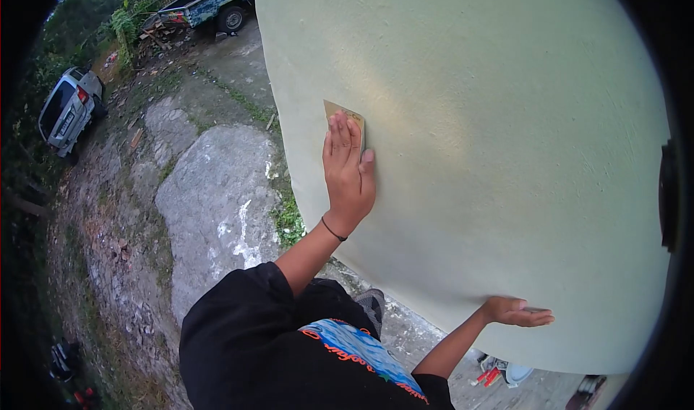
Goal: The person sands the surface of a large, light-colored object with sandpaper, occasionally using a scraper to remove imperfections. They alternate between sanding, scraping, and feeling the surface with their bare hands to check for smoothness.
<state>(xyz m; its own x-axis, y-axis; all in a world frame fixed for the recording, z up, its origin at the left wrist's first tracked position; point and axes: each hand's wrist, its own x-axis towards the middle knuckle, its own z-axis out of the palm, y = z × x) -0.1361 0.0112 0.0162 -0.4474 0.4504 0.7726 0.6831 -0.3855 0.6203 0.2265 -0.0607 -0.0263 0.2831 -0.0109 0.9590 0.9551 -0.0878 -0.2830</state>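
A brown sheet, apparently sandpaper point(333, 109), lies flat against the pale green wall point(506, 157), pressed there by my left hand point(349, 168). Its fingers cover most of the sheet and point up the wall, with the thumb beside its right edge. A thin dark band circles that wrist. Lower and to the right, my right hand point(517, 312) is beside the wall with its fingers stretched out to the right and nothing in it. Whether it touches the wall is hard to tell.
Rough ground with a big concrete slab point(217, 200) lies left of the wall's edge. A silver car point(70, 112) and a blue truck point(210, 6) stand farther off. Red-handled items point(491, 377) and a white container point(517, 374) are on the floor below my right hand.
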